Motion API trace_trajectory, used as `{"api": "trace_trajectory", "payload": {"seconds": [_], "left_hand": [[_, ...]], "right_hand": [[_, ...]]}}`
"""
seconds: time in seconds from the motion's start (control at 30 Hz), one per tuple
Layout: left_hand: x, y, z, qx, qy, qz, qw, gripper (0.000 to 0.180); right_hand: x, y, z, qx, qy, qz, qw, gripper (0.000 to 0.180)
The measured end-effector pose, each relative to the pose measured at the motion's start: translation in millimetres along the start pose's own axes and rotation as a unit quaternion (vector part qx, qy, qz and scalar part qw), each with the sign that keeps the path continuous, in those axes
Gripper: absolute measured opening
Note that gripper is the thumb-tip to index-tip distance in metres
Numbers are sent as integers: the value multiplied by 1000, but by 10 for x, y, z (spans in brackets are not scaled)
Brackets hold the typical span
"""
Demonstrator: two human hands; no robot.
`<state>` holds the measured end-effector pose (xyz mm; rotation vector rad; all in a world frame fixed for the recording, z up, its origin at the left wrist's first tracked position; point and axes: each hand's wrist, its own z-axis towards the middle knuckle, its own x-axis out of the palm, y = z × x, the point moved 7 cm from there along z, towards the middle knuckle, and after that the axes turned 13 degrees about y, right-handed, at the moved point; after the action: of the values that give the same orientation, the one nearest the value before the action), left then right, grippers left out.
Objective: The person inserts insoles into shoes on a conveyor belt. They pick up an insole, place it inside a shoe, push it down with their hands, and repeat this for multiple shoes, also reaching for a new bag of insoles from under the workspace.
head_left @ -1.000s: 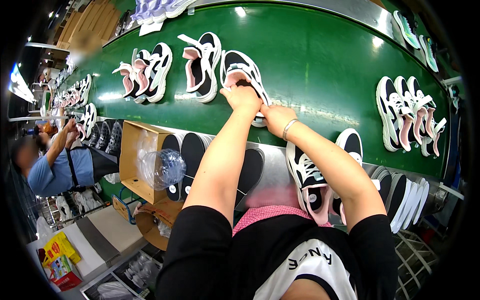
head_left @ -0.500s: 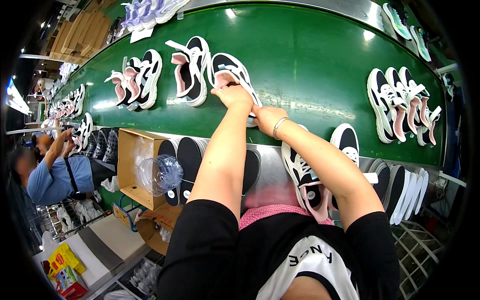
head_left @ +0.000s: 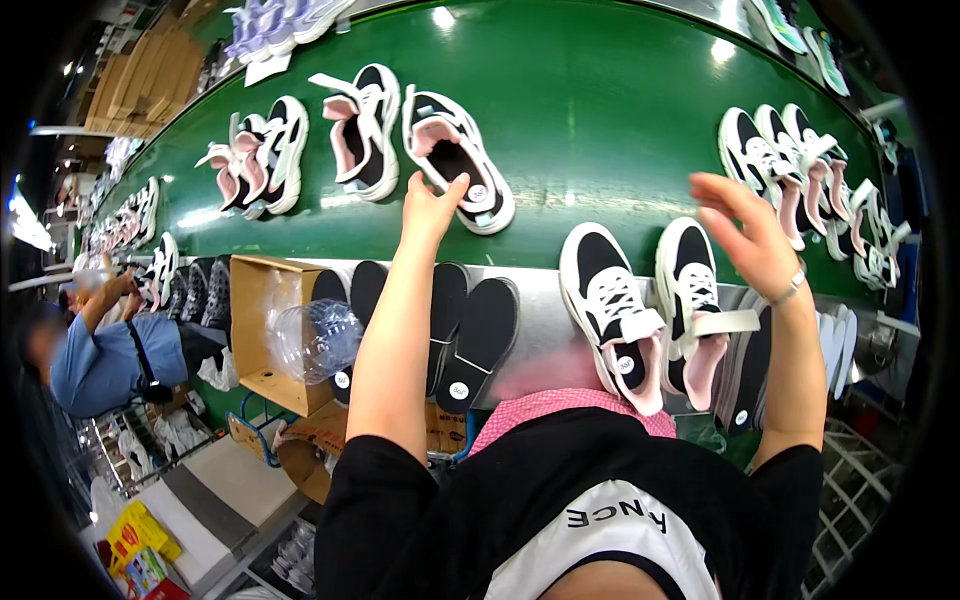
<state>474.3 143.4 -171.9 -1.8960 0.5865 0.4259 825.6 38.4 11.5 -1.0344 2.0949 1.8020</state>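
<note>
A black-and-white sneaker (head_left: 497, 208) with pink lining lies on the green belt. Inside its opening shows a dark insole with a round white sticker. My left hand (head_left: 432, 212) is at its near left side, thumb and finger spread at the opening; whether they touch it I cannot tell. My right hand (head_left: 745, 238) hangs in the air at the right, fingers apart and holding nothing. Close to it, on the metal ledge in front of me, stand a left sneaker (head_left: 603, 285) with a stickered insole and a right sneaker (head_left: 688, 275) with its strap loose.
More matching sneakers stand on the belt (head_left: 590, 130) at left (head_left: 285, 155) and right (head_left: 750, 145). Black insoles (head_left: 485, 335) hang over the ledge beside an open carton (head_left: 262, 375) holding clear plastic. A person in blue (head_left: 120, 360) works at the far left.
My right hand has left the sneaker and swung to the right. My left hand has drawn back from inside the shoe to its near side, and the insole's sticker now shows.
</note>
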Motion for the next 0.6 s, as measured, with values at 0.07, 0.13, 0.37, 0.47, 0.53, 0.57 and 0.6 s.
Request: {"api": "trace_trajectory", "payload": {"seconds": [0.07,0.13,0.37,0.47,0.53,0.57,0.6], "left_hand": [[136,288,223,-37,36,-9,999,60],[245,31,198,-107,91,-39,989,42],[67,-83,875,-13,55,342,938,34],[-840,988,1282,-16,131,-116,984,24],[-842,-114,686,259,-148,29,954,43],[-747,-462,346,261,-190,126,938,42],[-600,-834,-27,260,-232,221,911,40]], "right_hand": [[-164,-226,-453,76,-57,34,995,28],[-211,-589,-955,124,-102,68,985,27],[192,-1190,-2136,247,-226,155,929,25],[203,-1178,-2165,233,-259,122,929,22],[127,-1262,-2452,294,-316,43,901,20],[93,-1343,-2617,306,-342,11,889,19],[64,-1427,-2761,316,-365,-20,875,18]]}}
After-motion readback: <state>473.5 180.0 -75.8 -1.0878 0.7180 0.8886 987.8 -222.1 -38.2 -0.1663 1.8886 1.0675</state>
